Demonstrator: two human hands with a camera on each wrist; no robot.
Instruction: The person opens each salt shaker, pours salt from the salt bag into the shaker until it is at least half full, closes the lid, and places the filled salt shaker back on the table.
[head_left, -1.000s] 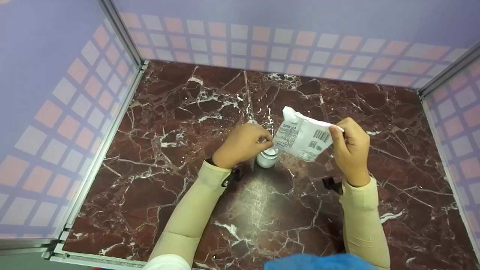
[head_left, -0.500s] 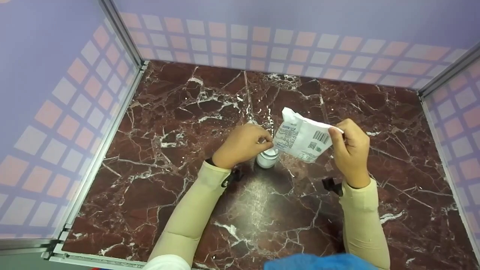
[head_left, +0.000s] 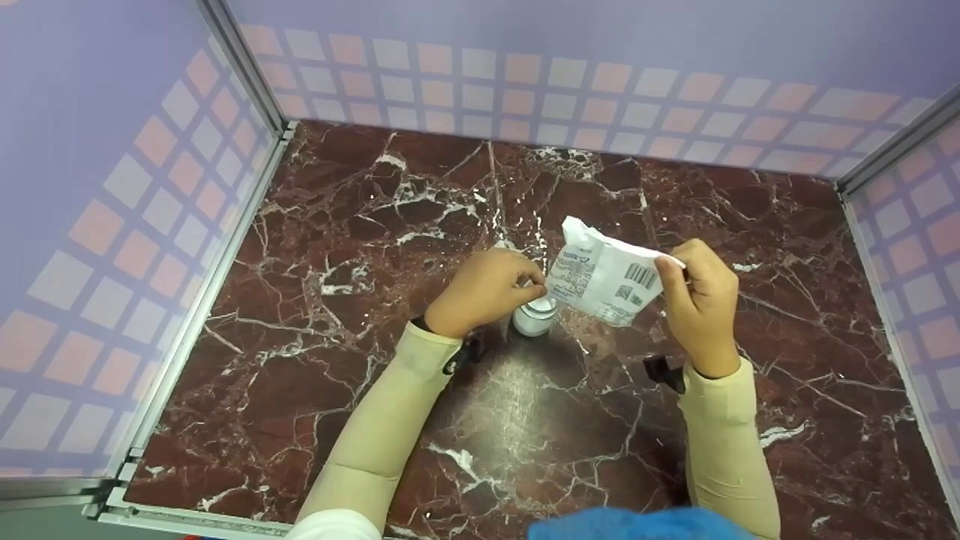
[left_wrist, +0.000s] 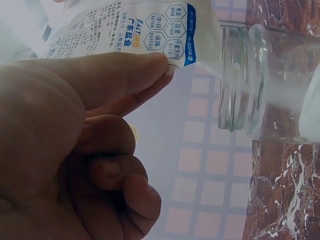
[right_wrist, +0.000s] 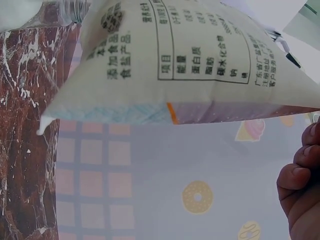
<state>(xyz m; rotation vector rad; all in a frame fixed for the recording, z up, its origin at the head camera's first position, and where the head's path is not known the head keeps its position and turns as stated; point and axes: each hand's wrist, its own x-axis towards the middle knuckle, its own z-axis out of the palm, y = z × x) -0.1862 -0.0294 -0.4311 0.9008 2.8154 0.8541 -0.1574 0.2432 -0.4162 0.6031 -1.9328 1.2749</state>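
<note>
A white printed salt bag [head_left: 604, 279] is tilted over a small glass jar [head_left: 534, 324] that stands on the table. My left hand [head_left: 487, 291] pinches the bag's lower corner between thumb and forefinger, beside the jar's mouth; its other fingers are curled. Up at the bag's opposite end, my right hand [head_left: 701, 304] grips the edge with thumb and fingers. In the left wrist view the bag's corner points into the threaded neck of the jar [left_wrist: 240, 80], and white salt [left_wrist: 282, 90] streams in. A white heap [left_wrist: 312, 112] lies inside the jar.
The tabletop [head_left: 315, 405] is dark red marble pattern with white veins. White specks lie beyond the jar. Purple panels [head_left: 450, 30] with pink and white squares enclose the back and sides, with metal frame rails [head_left: 247, 67] at the corners.
My right hand and its end of the bag have shifted very slightly left and down. The left hand and the jar have stayed in place.
</note>
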